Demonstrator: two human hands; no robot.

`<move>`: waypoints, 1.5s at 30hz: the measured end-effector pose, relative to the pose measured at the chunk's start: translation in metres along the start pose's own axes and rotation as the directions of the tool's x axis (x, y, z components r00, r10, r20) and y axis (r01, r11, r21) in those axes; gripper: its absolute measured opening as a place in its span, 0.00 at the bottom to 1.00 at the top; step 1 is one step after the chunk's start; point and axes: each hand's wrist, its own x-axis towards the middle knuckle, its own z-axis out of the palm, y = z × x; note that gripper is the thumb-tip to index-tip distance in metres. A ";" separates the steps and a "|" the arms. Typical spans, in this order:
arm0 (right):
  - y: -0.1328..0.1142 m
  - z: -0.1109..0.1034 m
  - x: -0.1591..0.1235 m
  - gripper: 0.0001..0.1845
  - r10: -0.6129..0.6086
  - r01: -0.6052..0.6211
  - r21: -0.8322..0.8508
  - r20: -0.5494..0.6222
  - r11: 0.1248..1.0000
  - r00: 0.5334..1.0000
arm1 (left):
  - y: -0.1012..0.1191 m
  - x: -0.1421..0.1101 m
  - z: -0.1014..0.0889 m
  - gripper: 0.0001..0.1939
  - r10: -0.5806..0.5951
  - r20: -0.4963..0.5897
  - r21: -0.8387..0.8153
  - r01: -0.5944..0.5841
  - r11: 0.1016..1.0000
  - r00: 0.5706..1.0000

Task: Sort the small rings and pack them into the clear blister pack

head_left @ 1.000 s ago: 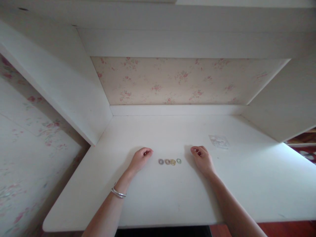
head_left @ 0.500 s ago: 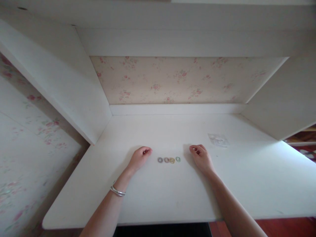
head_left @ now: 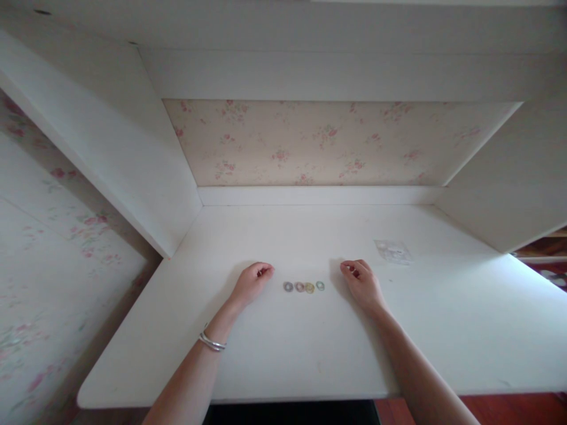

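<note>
Several small coloured rings (head_left: pixel 304 287) lie in a short row on the white desk (head_left: pixel 283 348), between my two hands. My left hand (head_left: pixel 250 282) rests on the desk just left of the row, fingers curled into a loose fist with nothing seen in them. A silver bracelet (head_left: pixel 212 343) sits on that wrist. My right hand (head_left: pixel 362 281) rests just right of the row, its fingers curled under too. Neither hand touches the rings.
A small clear plastic bag (head_left: pixel 393 251) lies on the desk to the right, behind my right hand. White side panels wall the desk on both sides, a shelf hangs overhead, and floral wallpaper (head_left: pixel 328 144) covers the back.
</note>
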 end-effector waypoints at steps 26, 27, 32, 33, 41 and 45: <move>0.037 -0.084 0.070 0.27 0.051 -0.153 -0.607 -0.181 0.780 0.982 | -0.004 0.001 0.001 0.16 0.016 0.004 -0.019 -0.016 1.000 1.000; 0.042 -0.090 0.074 0.30 0.095 -0.190 -0.642 -0.179 0.743 0.979 | -0.004 0.001 0.001 0.16 0.016 0.004 -0.019 -0.016 1.000 1.000; 0.058 -0.098 0.075 0.38 0.275 -0.253 -0.683 -0.079 0.685 0.958 | -0.001 0.000 0.001 0.15 0.031 -0.002 -0.005 -0.031 1.000 1.000; 0.059 -0.097 0.074 0.37 0.293 -0.259 -0.678 -0.067 0.688 0.954 | -0.001 0.000 0.001 0.15 0.031 -0.003 0.004 -0.031 1.000 1.000; 0.023 -0.066 0.051 0.29 0.190 -0.219 -0.577 -0.111 0.787 0.975 | -0.002 0.004 0.004 0.14 0.097 -0.099 0.015 -0.096 0.995 0.990; -0.022 -0.019 0.034 0.27 0.053 -0.069 -0.348 -0.056 0.935 0.997 | 0.004 0.006 0.016 0.16 0.131 -0.131 -0.066 -0.141 0.988 0.983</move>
